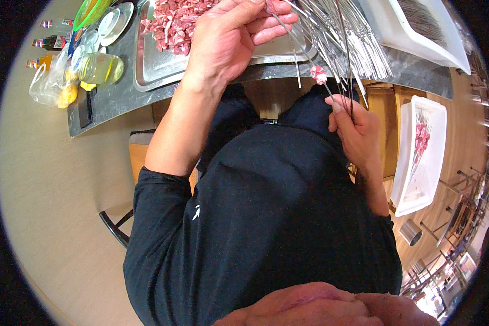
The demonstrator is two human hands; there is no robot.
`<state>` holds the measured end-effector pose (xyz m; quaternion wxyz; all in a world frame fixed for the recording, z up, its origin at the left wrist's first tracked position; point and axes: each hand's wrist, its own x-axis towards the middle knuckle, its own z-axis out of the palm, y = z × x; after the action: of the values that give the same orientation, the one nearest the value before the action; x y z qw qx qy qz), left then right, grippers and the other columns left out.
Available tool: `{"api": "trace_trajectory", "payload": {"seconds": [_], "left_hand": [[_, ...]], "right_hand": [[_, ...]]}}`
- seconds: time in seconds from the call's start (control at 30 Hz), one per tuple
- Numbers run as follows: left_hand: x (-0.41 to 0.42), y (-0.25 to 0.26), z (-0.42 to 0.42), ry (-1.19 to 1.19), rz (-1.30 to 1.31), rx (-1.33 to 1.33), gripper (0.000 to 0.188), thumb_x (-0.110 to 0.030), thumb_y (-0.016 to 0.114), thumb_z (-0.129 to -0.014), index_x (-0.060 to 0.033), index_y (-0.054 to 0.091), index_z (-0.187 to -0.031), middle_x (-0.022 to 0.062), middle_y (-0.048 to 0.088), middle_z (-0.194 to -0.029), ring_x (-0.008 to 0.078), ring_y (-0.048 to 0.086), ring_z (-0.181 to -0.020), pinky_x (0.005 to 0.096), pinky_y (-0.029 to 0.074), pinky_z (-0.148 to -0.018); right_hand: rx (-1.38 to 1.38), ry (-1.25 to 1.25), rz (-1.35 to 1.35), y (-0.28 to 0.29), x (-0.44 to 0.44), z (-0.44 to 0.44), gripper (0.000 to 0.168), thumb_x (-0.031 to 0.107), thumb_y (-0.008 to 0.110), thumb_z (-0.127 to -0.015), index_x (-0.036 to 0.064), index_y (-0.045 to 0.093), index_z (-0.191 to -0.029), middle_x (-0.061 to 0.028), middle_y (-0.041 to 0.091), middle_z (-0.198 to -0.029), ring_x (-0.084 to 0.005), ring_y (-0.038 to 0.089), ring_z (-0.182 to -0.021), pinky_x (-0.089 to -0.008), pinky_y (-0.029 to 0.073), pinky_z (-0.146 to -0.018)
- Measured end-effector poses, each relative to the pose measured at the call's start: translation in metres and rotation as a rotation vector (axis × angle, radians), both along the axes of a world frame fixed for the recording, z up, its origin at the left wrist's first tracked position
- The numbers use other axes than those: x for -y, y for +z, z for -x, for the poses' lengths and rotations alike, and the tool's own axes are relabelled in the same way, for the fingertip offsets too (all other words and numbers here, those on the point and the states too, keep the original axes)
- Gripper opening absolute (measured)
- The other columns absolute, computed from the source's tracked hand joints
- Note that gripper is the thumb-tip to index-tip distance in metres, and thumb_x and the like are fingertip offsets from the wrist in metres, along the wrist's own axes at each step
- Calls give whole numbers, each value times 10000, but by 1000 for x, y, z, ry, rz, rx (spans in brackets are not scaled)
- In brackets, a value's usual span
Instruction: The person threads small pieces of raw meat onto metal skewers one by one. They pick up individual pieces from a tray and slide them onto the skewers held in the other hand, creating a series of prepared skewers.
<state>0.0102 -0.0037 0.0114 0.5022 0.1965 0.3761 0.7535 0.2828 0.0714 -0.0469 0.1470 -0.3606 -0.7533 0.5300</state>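
Note:
At the top centre, my left hand (236, 36) holds a piece of raw meat at the end of a thin metal skewer (291, 36). A pink chunk of meat (318, 75) is threaded lower on that skewer. My right hand (356, 122) grips the skewer's lower part, together with several other skewers that point up. Beyond my left hand lies a pile of raw meat pieces (174, 26) on a steel tray (155, 70). A heap of metal skewers (368, 51) spreads across the tray's right side and the tabletop.
A white plastic bin of skewers (452, 51) stands at the upper right; a lower white bin (403, 163) holds threaded meat skewers. On the table's left are a glass jar of yellowish liquid (102, 68), a plastic bag (45, 85), a green basket (90, 12) and a black phone-like object (85, 108).

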Motion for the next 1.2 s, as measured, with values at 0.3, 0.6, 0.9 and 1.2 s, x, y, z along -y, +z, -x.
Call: {"api": "trace_trajectory", "payload": {"seconds": [0.3, 0.6, 0.9, 1.2], "left_hand": [[-2, 1, -2, -13, 4, -24, 192, -166, 602, -1044, 7, 656, -1109, 174, 740, -1105, 305, 740, -1058, 367, 611, -925], [-8, -2, -3, -13, -26, 70, 202, -166, 589, -1035, 17, 645, -1097, 205, 733, -1088, 347, 729, -1065, 434, 595, -965], [-15, -2, -11, -35, -36, 19, 200, -146, 592, -1030, 39, 654, -1073, 210, 731, -1043, 318, 737, -974, 403, 609, -905], [-11, 16, 3, 118, 8, -206, 332, -302, 655, -1036, 20, 678, -1113, 142, 744, -1080, 237, 732, -985, 383, 590, -903]], "right_hand": [[-70, 11, -41, 0, 2, 1, 282, 222, 554, -1084, 16, 724, -1177, -10, 610, -673, -84, 569, -630, -263, 477, -608], [-128, -27, -13, -3, 5, 13, 252, 151, 595, -1068, -24, 724, -1195, 27, 607, -709, -6, 434, -575, -196, 324, -526], [-205, 64, -250, 15, -8, 43, 260, 151, 591, -1053, -27, 723, -1189, 37, 605, -697, -5, 423, -551, -194, 326, -520], [-226, -39, 17, 12, -19, 55, 262, 150, 606, -1045, -35, 715, -1195, 34, 605, -695, -7, 417, -541, -188, 311, -506]]}}
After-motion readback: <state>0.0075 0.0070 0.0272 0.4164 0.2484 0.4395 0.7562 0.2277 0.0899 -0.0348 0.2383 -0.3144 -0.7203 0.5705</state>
